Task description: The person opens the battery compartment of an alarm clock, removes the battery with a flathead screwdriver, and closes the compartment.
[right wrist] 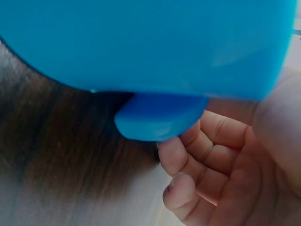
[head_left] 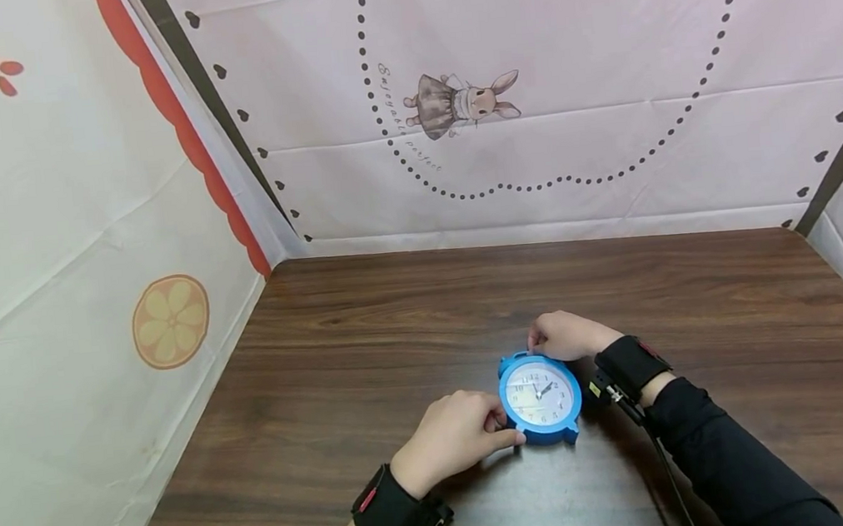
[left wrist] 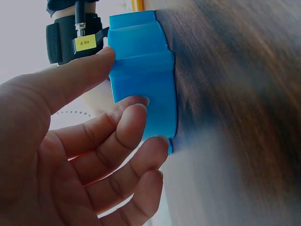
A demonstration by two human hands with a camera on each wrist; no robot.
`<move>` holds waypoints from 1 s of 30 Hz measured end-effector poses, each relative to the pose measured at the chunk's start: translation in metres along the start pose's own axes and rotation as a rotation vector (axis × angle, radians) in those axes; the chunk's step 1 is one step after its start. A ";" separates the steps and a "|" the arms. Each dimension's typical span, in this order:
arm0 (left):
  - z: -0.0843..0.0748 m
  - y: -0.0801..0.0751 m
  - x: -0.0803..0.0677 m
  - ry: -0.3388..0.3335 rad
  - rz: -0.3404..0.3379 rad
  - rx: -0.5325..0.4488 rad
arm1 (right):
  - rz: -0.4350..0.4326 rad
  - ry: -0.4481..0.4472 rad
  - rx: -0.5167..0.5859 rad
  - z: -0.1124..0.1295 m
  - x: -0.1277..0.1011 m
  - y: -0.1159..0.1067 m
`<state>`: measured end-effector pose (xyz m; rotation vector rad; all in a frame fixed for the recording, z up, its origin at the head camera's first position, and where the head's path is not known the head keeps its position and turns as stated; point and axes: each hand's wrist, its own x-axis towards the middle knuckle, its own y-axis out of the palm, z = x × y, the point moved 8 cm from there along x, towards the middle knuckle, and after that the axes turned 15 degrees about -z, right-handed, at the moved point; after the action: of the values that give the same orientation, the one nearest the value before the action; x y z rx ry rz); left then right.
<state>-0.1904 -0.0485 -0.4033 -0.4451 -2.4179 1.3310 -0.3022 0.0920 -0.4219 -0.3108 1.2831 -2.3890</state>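
A blue alarm clock (head_left: 540, 392) with a white dial lies face up on the brown wooden table. My left hand (head_left: 459, 431) grips its lower left side, the thumb at the bottom edge. In the left wrist view, the thumb and curled fingers (left wrist: 134, 117) meet the blue casing (left wrist: 146, 77). My right hand (head_left: 567, 335) holds the clock's top edge with bent fingers. Beneath the blue casing in the right wrist view, a rounded blue knob (right wrist: 162, 117) sits against the right fingertips (right wrist: 171, 153); the thumb is partly hidden behind the casing.
The wooden table (head_left: 366, 318) runs back to a pale cloth wall (head_left: 583, 48) printed with a rabbit and dots. Another cloth wall (head_left: 76, 268) borders the left side. A black cable (head_left: 669, 475) trails from the right wrist strap along the sleeve.
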 end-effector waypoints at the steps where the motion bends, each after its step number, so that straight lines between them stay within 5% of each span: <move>1: 0.000 0.000 0.000 0.000 -0.002 0.001 | -0.002 0.002 0.000 0.001 -0.001 0.000; 15: 0.004 -0.005 -0.001 0.009 -0.048 0.021 | -0.146 -0.060 -0.061 0.023 -0.009 -0.026; 30: 0.014 0.009 0.002 -0.012 0.004 -0.076 | -0.329 -0.117 0.027 0.048 -0.037 -0.065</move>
<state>-0.1979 -0.0535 -0.4182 -0.4640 -2.4850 1.2504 -0.2674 0.1051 -0.3417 -0.6910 1.2234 -2.6076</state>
